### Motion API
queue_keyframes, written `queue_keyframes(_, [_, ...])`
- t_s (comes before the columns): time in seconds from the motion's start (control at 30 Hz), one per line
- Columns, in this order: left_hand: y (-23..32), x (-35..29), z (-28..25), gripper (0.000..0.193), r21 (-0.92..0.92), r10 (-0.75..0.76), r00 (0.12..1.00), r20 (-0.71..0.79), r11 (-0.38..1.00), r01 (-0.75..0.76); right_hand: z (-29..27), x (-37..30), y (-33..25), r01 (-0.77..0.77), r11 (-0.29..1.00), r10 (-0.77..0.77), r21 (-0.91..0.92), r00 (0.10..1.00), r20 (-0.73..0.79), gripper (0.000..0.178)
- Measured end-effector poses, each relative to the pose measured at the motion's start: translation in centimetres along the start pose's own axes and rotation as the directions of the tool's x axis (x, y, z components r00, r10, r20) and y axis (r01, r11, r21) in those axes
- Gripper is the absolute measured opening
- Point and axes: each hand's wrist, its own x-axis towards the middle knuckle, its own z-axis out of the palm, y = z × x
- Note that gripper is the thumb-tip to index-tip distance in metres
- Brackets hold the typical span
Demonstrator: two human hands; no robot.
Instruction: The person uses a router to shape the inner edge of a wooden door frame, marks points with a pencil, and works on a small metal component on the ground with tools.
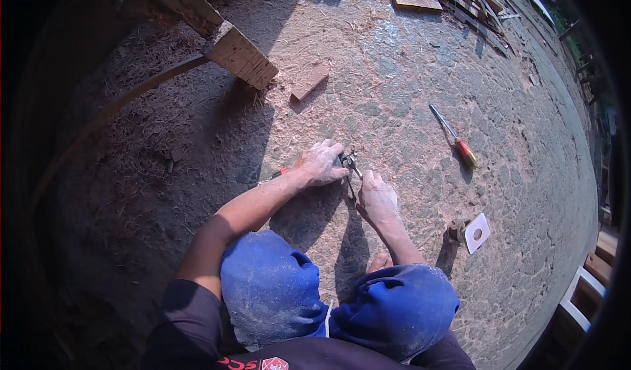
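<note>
Dark shirt (pixel 322 351) cloth lies nearest to us, along the lower edge; beyond it rise 2 knees in dusty blue trousers (pixel 269 291); ahead of these, over the shavings-strewn ground (pixel 407 127), we find the dark metal tool (pixel 350 161), between the 2 hands; its exact kind, and whether it touches the ground, we cannot tell. We judge it stiff, compact and fairly heavy for its size, hard to break, yet apt to slip under dusty skin; its thicker left part seems the sound place to take hold, clear of the thin projecting pieces. Left hand (pixel 322 163): the fingers bend over that part, slightly spread, with the thumb apart on the near side, so that the tool sits gripped between them. Right hand (pixel 379 198): the fingers curl together about a slim metal shaft (pixel 357 168), whose far end seems to meet the tool; the fingertips are hidden, and their pressure we cannot tell. To the right we note 1 screwdriver (pixel 465 153), well apart from both hands; farther ahead lies 1 wooden block (pixel 309 83).
</note>
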Motion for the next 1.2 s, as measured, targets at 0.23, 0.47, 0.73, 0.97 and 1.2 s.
queue_keyframes(0.23, [0.3,-0.2,-0.3,0.051,0.025,0.008,1.000,-0.015,1.000,-0.008,-0.6,0.7,-0.7,0.148,0.985,-0.147,-0.090,0.989,0.014,0.023])
queue_keyframes(0.47, [0.0,-0.2,-0.1,0.052,-0.004,-0.001,1.000,-0.019,1.000,0.001,-2.0,0.8,-2.5,0.203,0.974,-0.194,-0.100,0.977,0.090,0.024])
queue_keyframes(0.73, [0.1,-0.1,-0.1,0.052,0.014,-0.003,1.000,-0.005,1.000,0.003,1.4,-1.3,-1.0,0.213,0.975,-0.209,0.061,0.976,-0.053,0.041])
queue_keyframes(0.97, [0.1,-0.1,-0.3,0.053,0.050,0.009,1.000,-0.024,0.999,-0.008,2.6,0.3,-0.1,0.118,0.975,-0.113,0.187,0.993,-0.036,0.034])
queue_keyframes(1.2, [0.0,-0.2,-0.2,0.053,0.045,0.021,0.999,-0.039,0.999,-0.019,4.1,2.0,0.8,-0.117,0.964,0.064,0.239,0.974,0.219,0.055])
